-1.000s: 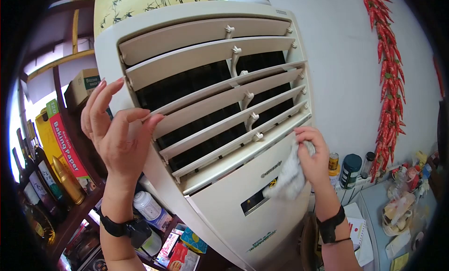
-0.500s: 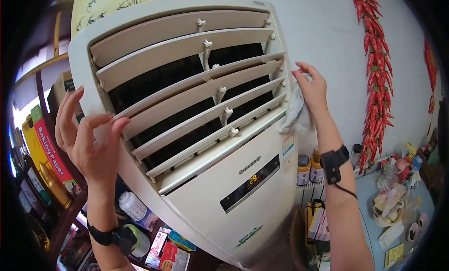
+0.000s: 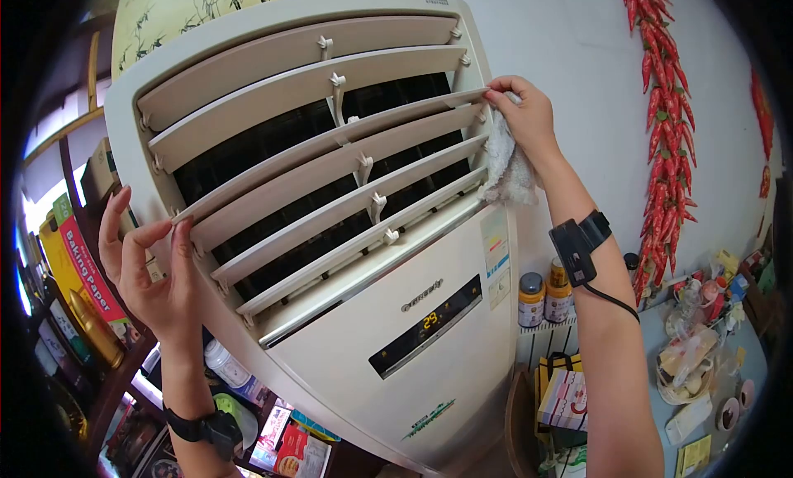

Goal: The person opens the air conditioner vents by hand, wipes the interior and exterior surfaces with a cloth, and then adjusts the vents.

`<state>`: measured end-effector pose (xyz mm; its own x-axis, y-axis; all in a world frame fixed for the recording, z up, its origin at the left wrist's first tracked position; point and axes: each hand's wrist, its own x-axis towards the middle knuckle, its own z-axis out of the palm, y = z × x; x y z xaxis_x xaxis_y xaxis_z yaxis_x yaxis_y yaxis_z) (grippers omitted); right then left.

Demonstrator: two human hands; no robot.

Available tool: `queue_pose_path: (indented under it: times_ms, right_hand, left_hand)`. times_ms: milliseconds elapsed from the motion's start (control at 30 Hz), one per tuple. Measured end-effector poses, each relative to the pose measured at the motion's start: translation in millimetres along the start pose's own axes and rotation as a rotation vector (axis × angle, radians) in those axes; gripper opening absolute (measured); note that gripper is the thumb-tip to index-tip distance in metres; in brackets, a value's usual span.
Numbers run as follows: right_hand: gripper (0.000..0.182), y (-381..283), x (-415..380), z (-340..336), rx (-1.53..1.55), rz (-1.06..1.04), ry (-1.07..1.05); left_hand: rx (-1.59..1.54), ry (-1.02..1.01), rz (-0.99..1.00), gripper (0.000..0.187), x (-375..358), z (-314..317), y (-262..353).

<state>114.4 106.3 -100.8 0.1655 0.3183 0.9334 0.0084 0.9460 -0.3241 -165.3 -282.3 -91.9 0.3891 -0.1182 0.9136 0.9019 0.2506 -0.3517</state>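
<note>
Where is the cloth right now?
The cloth hangs from the right hand, pressed against the right ends of the air conditioner slats, upper right of the head view.

A white cloth (image 3: 505, 168) is pressed by the right hand (image 3: 522, 115) against the right end of the air conditioner (image 3: 429, 255) louvres. The louvres' left end is touched by the left hand (image 3: 149, 267).
</note>
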Motion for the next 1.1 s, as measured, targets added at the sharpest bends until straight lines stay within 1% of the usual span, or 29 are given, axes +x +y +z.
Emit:
queue_pose_path:
  times_ms: [233, 333, 633, 733, 833, 1033, 1100]
  right_hand:
    - [0.014, 5, 2, 4, 0.015, -0.008, 0.028]
    - [0.012, 3, 2, 4, -0.032, -0.033, 0.051]
    - [0.012, 8, 4, 4, 0.056, -0.073, 0.029]
    - [0.01, 7, 0, 3, 0.149, -0.06, 0.014]
    - [0.015, 0, -5, -2, 0.194, -0.022, -0.017]
    - [0.032, 9, -38, -24, 0.12, 0.104, -0.06]
    - [0.03, 18, -61, -34, 0.179, 0.197, -0.058]
  left_hand:
    - [-0.045, 0.037, -0.041, 0.013, -2, 5, 1]
    - [-0.077, 0.054, -0.051, 0.013, -4, 7, -1]
    - [-0.142, 0.057, -0.081, 0.012, -8, 10, -2]
    - [-0.145, 0.037, -0.063, 0.009, -10, 11, -4]
    - [-0.1, 0.013, -0.059, 0.008, -11, 9, -5]
    - [-0.077, 0.023, -0.01, 0.011, -11, 10, -5]
    - [-0.084, 0.03, -0.01, 0.012, -12, 10, -4]
